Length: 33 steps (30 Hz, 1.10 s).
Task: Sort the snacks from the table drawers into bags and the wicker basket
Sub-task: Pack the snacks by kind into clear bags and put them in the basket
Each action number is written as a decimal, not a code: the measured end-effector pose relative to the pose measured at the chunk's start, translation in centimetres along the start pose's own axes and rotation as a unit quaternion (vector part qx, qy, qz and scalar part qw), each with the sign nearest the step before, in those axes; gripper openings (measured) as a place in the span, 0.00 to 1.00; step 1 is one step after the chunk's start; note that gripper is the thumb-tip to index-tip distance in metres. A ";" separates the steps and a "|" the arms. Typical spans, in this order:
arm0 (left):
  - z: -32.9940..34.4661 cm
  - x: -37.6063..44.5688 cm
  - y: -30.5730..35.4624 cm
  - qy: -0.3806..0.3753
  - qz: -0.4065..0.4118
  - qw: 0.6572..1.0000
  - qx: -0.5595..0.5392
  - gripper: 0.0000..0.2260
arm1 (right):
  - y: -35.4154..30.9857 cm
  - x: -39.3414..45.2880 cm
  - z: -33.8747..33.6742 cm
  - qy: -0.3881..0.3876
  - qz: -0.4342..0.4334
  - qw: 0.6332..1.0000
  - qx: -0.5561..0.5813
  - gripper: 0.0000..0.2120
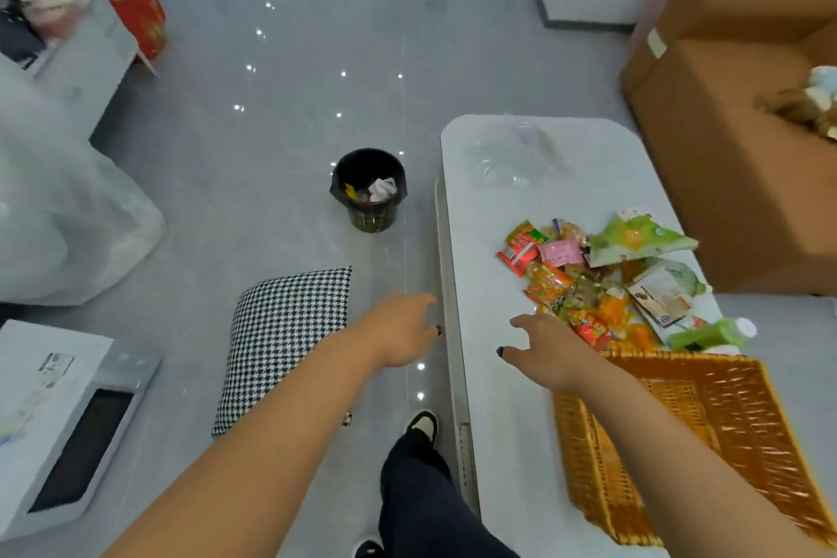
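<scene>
A heap of colourful snack packets (pixel 602 276) lies on the white table (pixel 493 267), to the right of its middle. An orange wicker basket (pixel 706 435) sits empty on the near right part of the table, touching the heap. Clear plastic bags (pixel 512 159) lie flat at the table's far end. My right hand (pixel 548 349) hovers open over the table just left of the heap and above the basket's far corner. My left hand (pixel 403 331) is open beside the table's left edge, fingers spread, holding nothing. No open drawer shows.
A green bottle (pixel 711 333) lies at the table's right edge. A black waste bin (pixel 369 190) stands on the floor left of the table. A houndstooth cushion (pixel 285 340) lies on the floor near my leg. A brown sofa (pixel 733 127) stands beyond.
</scene>
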State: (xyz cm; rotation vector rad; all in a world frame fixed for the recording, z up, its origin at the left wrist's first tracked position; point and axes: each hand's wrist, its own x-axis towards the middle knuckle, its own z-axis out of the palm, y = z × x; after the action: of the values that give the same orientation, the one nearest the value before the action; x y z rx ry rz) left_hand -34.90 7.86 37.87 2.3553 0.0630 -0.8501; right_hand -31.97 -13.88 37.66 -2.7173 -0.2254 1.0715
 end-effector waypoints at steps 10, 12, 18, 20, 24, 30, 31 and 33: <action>-7.2 11.4 6.2 -0.023 0.060 0.998 0.012 0.23 | 2.5 6.2 -9.8 0.049 0.073 0.993 0.076 0.28; -7.8 13.5 7.9 -0.046 0.077 0.996 0.025 0.23 | 3.1 6.5 -11.1 0.062 0.087 0.990 0.095 0.26; -10.7 20.7 13.2 -0.099 0.157 0.980 0.068 0.21 | 6.4 8.0 -14.2 0.103 0.179 0.955 0.211 0.17; -11.8 23.8 14.6 -0.111 0.188 0.974 0.069 0.20 | 7.7 9.1 -15.6 0.126 0.231 0.935 0.238 0.17; -13.9 30.1 16.8 -0.164 0.233 0.954 0.098 0.17 | 8.9 11.6 -17.1 0.171 0.301 0.893 0.288 0.19; -14.1 36.7 18.6 -0.236 0.256 0.919 0.183 0.20 | 8.7 15.6 -15.8 0.188 0.345 0.836 0.384 0.24; -13.5 37.5 18.6 -0.244 0.257 0.914 0.196 0.20 | 8.6 16.1 -15.1 0.189 0.347 0.828 0.398 0.24; -11.7 38.7 18.4 -0.258 0.261 0.905 0.217 0.21 | 8.9 17.2 -13.2 0.189 0.353 0.817 0.415 0.24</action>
State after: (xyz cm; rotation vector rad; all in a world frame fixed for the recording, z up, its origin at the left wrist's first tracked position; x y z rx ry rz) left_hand 6.77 -6.33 31.97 2.2567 -1.0229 -1.2595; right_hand -9.91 -20.53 33.57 -2.0798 1.1204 0.4954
